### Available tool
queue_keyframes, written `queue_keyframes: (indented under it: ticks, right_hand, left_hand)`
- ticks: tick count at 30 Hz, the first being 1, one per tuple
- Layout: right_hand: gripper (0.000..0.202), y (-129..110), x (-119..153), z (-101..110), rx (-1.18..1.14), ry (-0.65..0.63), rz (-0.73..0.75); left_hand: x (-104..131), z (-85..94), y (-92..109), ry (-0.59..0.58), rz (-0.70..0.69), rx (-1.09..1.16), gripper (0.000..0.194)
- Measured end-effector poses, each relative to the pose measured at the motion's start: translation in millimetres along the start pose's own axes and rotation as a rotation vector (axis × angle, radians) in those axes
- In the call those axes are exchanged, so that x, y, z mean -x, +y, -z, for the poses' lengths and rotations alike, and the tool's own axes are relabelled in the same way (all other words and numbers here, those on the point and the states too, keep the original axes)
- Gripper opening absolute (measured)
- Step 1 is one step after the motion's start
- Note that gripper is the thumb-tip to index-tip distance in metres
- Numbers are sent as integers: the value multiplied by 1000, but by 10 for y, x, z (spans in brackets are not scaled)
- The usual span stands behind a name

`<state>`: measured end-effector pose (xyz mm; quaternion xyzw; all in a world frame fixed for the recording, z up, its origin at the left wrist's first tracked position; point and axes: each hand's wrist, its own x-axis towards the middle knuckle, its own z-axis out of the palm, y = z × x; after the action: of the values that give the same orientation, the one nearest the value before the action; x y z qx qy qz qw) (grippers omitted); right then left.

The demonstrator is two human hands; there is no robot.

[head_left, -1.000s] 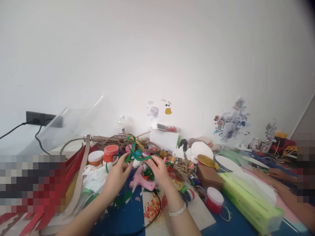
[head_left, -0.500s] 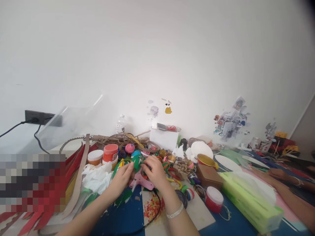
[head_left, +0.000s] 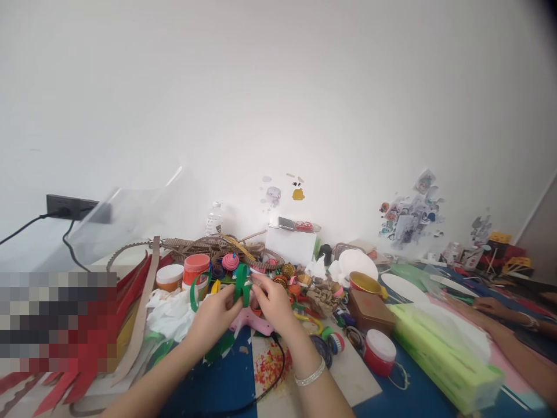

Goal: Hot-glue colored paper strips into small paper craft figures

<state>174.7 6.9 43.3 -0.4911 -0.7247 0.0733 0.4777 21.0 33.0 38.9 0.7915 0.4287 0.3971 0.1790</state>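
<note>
Green curled strips (head_left: 242, 285) stand between my two hands near the middle of the view. My left hand (head_left: 219, 307) pinches the strips from the left, with a loop of green curling out past it. My right hand (head_left: 272, 299) is closed at their right side, its fingertips touching the green. Just below the fingers lies a pink glue gun (head_left: 250, 320), its black cord running down over a cardboard sheet (head_left: 322, 371) with red and yellow specks.
White-lidded jars (head_left: 169, 277) and crumpled white tissue (head_left: 172, 316) stand left. A brown box (head_left: 369, 310), a red jar (head_left: 380, 351) and a green tissue pack (head_left: 444, 360) lie right. Another person's hand (head_left: 496, 307) is at the far right.
The green piece has turned and now shows as upright loops between my fingers, with one loop out to the left. My left hand has shifted slightly and its fingers are more curled.
</note>
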Motion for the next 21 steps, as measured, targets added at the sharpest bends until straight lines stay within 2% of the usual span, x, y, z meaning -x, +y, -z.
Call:
queue_keyframes:
  ticks: [3,5,8,11,13,17,21]
  right_hand:
    - [45,-23,-9,41,-472,-154,-179]
    - [45,-67,-12,103,-720,-201,-208]
    - [30,-140,4,238,-851,-232,-170]
    - [30,-153,34,379,-896,-270,-150]
    - [32,-119,45,456,-979,-221,-136]
    - [37,-28,37,559,-1222,-31,-83]
    - [42,25,40,642,-1305,140,-51]
  left_hand:
    - [7,21,-13,28,20,-132,24]
    - [10,37,-9,33,28,-183,25]
    - [11,54,-6,23,47,-238,24]
    - [2,59,-22,7,75,-296,22]
    - [-8,58,-39,6,91,-333,21]
    - [-25,55,-64,-3,103,-389,18]
    - [-31,55,-81,-9,95,-430,19]
